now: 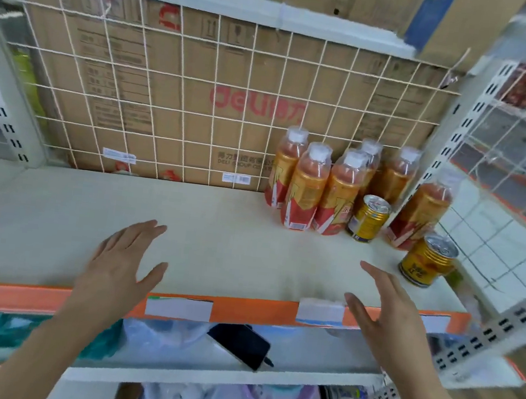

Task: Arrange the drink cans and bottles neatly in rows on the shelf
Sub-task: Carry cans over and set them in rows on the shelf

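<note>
Left hand: the left hand (116, 264) hovered over the front of the shelf (219, 227), palm down. Its fingers (147, 228) were straight and close together, the thumb spread to the side, and it held nothing.
Right hand: the right hand (386, 315) hung above the shelf's front edge with the palm turned inward. Its fingers (374, 271) were straight and together, the thumb apart, and it held nothing.
Bottles: six bottles (305, 187) stood upright at the back right of the shelf, well apart from both hands. Five were clustered near the rear, and one stood alone by the right upright.
Bottle labels: white caps, a reddish drink, and gold-and-red wrappers. The writing was too blurred to read.
First can: a gold first can (368, 219) stood just in front of the cluster, between it and the lone bottle. It carried a blue patch with unreadable print.
Second can: a gold second can (428, 259) stood nearer the front right corner, just before the lone bottle. It had dark characters I could not make out.
Cardboard box: a cardboard box (183, 108) stood behind the wire grid (182, 36). It bore a red "deli" logo with characters beside it and, lower down, "DELI GROUP CO" in small print. Handling symbols sat along the top and barcode stickers near the bottom.
Price strip: an orange price strip (258, 312) ran along the shelf front. Its white tags were unreadable.
Below: a dark phone (238, 344) lay on the next shelf down.
</note>
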Demonstrator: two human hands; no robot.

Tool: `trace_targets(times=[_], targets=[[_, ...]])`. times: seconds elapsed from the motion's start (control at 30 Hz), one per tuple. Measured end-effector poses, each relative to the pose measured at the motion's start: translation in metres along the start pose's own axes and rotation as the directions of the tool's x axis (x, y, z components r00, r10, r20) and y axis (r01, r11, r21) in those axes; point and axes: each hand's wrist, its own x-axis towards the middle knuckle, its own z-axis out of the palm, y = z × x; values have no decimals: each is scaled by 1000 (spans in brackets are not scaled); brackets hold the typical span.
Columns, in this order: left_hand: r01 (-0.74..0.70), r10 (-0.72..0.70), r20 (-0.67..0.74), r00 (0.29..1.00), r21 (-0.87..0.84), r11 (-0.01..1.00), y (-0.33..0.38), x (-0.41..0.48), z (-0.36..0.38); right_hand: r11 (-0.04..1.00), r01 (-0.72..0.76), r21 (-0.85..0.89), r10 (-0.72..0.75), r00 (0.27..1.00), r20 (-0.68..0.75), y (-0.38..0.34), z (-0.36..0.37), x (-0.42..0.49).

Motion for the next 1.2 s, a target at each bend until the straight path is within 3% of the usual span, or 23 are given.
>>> trace_targets(times=[0.4, 0.63, 0.8, 1.03, 1.2], targets=[[-244, 266, 105, 958, -182, 953, 50, 114, 54, 972, -210, -103, 198, 973, -116, 38, -15, 28], [-489, 557, 148, 817, -332, 807, 131, 141, 95, 925, -354, -141, 327, 927, -181, 61, -22, 35], [-585, 703, 160, 693, -445, 678, 188, 159, 119, 884, -444, -146, 415, 889, -191, 79, -27, 42], [-585, 737, 194, 648, -494, 644, 258, 185, 149, 883, -458, -106, 444, 887, -127, 113, -23, 78], [-613, 682, 239, 691, -306, 728, 288, 204, 176, 873, -478, -98, 476, 878, -48, 138, -17, 106]])
